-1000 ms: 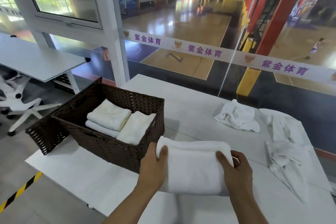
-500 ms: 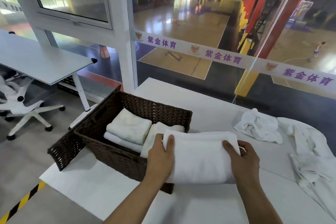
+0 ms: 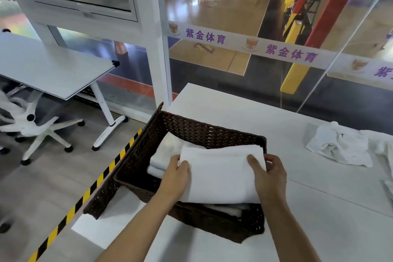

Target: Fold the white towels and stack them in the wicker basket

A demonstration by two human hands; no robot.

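A folded white towel [image 3: 221, 173] hangs over the right half of the dark brown wicker basket [image 3: 204, 131], held by both hands. My left hand [image 3: 175, 177] grips its left edge, thumb on top. Its right edge is gripped by my right hand [image 3: 269, 177], close to the basket's right wall. Folded towels [image 3: 162, 156] lie stacked in the basket's left half, and another shows under the held towel at the front. A crumpled unfolded towel [image 3: 338, 147] lies on the white table [image 3: 244, 108] to the right, with more white cloth [image 3: 385, 149] at the frame's edge.
The basket's lid [image 3: 100, 198] hangs off its left side past the table edge. A glass wall [image 3: 234, 49] stands right behind the table. To the left are a white desk [image 3: 49, 68], an office chair base [image 3: 42, 132] and yellow-black floor tape [image 3: 85, 195].
Both hands have lifted the folded towel off the table and carried it left, over the basket. The view has swung left with them.
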